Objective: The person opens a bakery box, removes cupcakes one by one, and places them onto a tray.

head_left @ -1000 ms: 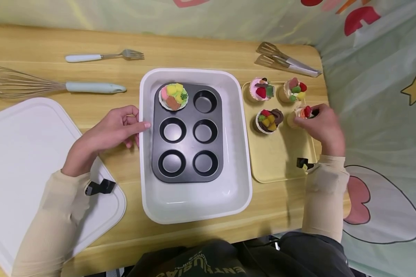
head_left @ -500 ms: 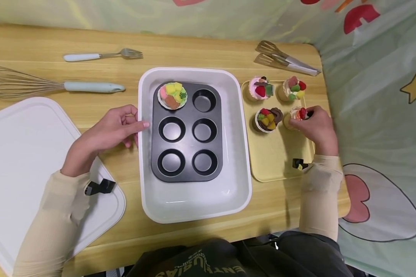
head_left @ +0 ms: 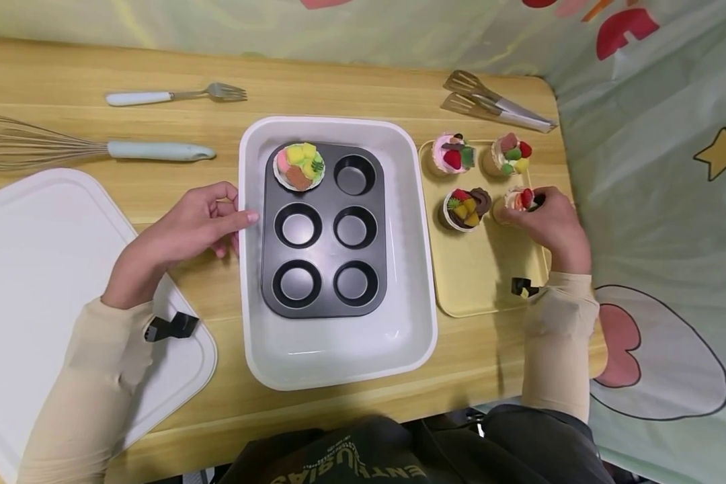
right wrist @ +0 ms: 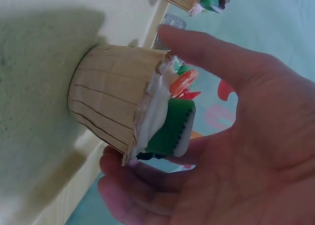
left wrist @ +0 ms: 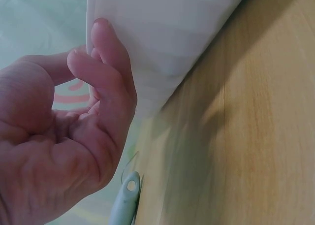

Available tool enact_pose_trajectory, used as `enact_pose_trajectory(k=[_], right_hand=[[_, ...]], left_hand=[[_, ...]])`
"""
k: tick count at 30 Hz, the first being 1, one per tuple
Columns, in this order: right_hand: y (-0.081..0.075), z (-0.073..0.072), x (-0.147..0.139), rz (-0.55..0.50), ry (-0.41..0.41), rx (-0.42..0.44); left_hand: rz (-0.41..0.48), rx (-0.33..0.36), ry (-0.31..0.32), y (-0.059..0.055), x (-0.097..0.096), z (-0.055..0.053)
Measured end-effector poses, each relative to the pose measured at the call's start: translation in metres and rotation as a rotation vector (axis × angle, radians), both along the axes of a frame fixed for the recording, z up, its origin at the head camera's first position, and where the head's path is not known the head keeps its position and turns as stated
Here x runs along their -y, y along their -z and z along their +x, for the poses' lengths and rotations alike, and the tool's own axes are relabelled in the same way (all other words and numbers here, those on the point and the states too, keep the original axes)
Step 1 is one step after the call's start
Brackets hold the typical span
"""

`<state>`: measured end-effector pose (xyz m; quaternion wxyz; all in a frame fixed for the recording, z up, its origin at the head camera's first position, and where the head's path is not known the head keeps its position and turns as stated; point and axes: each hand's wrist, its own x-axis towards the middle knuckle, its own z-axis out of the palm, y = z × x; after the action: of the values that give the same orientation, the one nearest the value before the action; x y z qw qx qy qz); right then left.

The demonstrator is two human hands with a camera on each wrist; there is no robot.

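Note:
In the head view my left hand point(head_left: 202, 222) pinches the left rim of a white basin point(head_left: 339, 366), thumb over the edge and fingers outside. The left wrist view shows the same grip on the basin wall point(left wrist: 157, 33). Inside the basin lies a dark muffin pan point(head_left: 327, 249); a fruit-topped toy cupcake point(head_left: 299, 167) fills its far-left cup. My right hand point(head_left: 553, 225) holds a cream-topped toy cupcake point(right wrist: 110, 94) between thumb and fingers near its paper rim. That cupcake stands on a yellow tray point(head_left: 472, 289), its base against the surface.
Other cupcakes on the yellow tray are a pink one point(head_left: 450, 153), a cream one point(head_left: 509, 156) and a chocolate one point(head_left: 464, 210). Tongs point(head_left: 499, 107) lie behind. A fork point(head_left: 175, 95), a whisk point(head_left: 157, 150) and a white board point(head_left: 48, 269) are at left.
My right hand has shifted slightly left, and the cream-topped cupcake has moved a little left with it. My left hand keeps its place on the basin rim.

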<state>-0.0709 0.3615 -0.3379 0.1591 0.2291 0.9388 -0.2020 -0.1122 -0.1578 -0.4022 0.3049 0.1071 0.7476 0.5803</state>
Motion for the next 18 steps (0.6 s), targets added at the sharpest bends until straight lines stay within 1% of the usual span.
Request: enact_pose_trajectory(k=[3, 6, 8, 12, 15, 18], right_hand=[[-0.005, 0.001, 0.001, -0.028, 0.035, 0.019], [-0.014, 0.002, 0.003, -0.053, 0.071, 0.006], [-0.022, 0.002, 0.004, -0.075, 0.095, -0.025], [-0.036, -0.001, 0.009, -0.099, 0.103, -0.105], [-0.044, -0.004, 0.016, -0.089, 0.098, -0.154], [-0.051, -0.007, 0.026, -0.067, 0.097, -0.179]], left_hand=[[-0.009, 0.001, -0.006, 0.0, -0.001, 0.0], [-0.011, 0.0, -0.003, -0.001, -0.001, -0.001], [-0.005, 0.0, 0.008, -0.001, -0.001, -0.001], [0.002, 0.001, 0.022, -0.001, 0.0, -0.003], [-0.002, 0.013, 0.009, -0.002, 0.0, -0.002], [-0.009, 0.019, -0.002, -0.003, 0.0, -0.001]])
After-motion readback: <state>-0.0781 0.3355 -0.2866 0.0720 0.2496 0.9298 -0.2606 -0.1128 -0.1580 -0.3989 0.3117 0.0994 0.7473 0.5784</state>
